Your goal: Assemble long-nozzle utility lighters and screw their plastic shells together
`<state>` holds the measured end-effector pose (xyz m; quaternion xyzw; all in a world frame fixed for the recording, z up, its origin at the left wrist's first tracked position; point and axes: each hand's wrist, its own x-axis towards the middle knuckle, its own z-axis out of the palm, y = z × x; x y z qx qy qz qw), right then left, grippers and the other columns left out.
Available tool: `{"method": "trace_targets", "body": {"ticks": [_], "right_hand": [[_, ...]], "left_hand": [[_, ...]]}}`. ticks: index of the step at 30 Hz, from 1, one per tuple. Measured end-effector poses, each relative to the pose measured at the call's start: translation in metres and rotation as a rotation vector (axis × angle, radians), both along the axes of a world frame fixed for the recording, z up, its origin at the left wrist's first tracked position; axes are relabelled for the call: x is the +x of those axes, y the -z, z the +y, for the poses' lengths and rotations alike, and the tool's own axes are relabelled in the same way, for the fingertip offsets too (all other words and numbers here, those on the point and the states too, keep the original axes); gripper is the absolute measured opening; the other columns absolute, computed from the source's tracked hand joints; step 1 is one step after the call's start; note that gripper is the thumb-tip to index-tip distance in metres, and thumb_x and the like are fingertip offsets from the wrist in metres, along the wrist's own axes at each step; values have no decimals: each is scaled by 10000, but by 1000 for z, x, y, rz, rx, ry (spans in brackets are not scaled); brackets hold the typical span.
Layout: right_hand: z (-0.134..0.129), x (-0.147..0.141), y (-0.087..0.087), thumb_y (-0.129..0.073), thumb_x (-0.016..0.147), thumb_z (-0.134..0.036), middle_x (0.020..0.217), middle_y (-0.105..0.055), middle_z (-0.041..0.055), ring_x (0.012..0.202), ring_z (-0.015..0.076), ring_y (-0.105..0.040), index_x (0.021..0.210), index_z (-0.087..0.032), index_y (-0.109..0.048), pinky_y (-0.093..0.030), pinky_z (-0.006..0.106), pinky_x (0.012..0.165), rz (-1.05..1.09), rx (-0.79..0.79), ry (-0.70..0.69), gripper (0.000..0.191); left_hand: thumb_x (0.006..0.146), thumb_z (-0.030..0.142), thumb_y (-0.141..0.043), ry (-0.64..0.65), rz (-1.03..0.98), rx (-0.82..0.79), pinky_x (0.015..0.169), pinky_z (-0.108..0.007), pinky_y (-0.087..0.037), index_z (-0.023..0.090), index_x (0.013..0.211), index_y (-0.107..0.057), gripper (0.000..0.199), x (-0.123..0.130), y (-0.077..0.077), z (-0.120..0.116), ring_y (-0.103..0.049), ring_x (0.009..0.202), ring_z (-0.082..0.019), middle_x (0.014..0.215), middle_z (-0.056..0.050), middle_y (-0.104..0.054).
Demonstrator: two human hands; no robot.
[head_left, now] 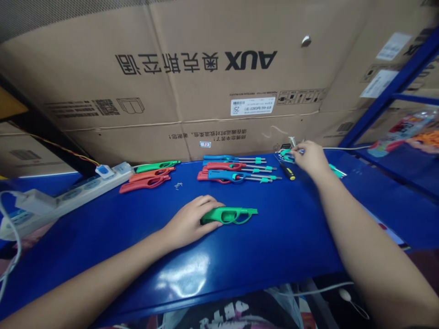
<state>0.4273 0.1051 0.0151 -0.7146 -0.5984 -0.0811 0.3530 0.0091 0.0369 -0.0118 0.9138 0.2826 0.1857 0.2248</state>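
Green casing point(222, 213) in left hand point(194, 221), right hand point(311, 158) well apart

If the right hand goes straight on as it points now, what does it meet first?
The right hand would probably meet the small teal parts just ahead first, before the cardboard box; depth is unclear.

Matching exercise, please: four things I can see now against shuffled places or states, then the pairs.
1. Left hand
2. Power strip
3. Right hand
4. Yellow-and-black handle

A. Fingers at the small turquoise parts
B. Lying between metal rods and a hand
C. Gripping a green casing
D. Along the blue table's left side

Pairs: 1-C, 2-D, 3-A, 4-B
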Motion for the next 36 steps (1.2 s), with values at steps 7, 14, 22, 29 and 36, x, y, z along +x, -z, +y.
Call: {"method": "trace_targets", "body": {"ticks": [7,14,22,29,36], "right_hand": [[5,10,26,-568,807,-251,1261,-640,202,1161,421,-548,1084,-168,-772,-448,626,939,-81,-67,59,354],[-5,-45,6,-495,930,-294,1185,-648,165,1159,318,-575,1232,-164,-678,-446,504,1028,-212,-10,-278,377],[-37,-134,8,-559,962,-348,1261,-638,140,1150,324,-564,1251,-208,-636,-463,484,948,-417,-154,-650,331],[-31,-142,24,-618,938,-404,1240,-649,172,1118,364,-570,1258,-183,-611,-455,515,922,-419,-181,-577,390],[-25,-142,33,-663,915,-359,1224,-656,142,1120,345,-585,1210,-187,-615,-467,497,937,-359,-181,-586,345]], "left_hand": [[960,339,-619,16,80,97,967,-452,-490,228,1298,-603,356,-6,-9,-1,-591,1073,-267,1158,-92,-669],[951,240,-609,19,109,26,986,-398,-515,252,1345,-599,394,-21,-17,0,-611,1119,-247,1190,-90,-637],[950,307,-646,4,22,-85,944,-364,-538,244,1272,-654,328,-16,-30,-6,-646,1040,-216,1149,-71,-646],[964,350,-634,46,44,128,938,-436,-521,257,1391,-582,439,-4,-3,-7,-615,1065,-258,1148,-100,-670],[986,339,-607,-7,-100,149,993,-422,-500,247,1455,-500,490,0,2,-7,-610,1107,-233,1232,-98,-661]]}}
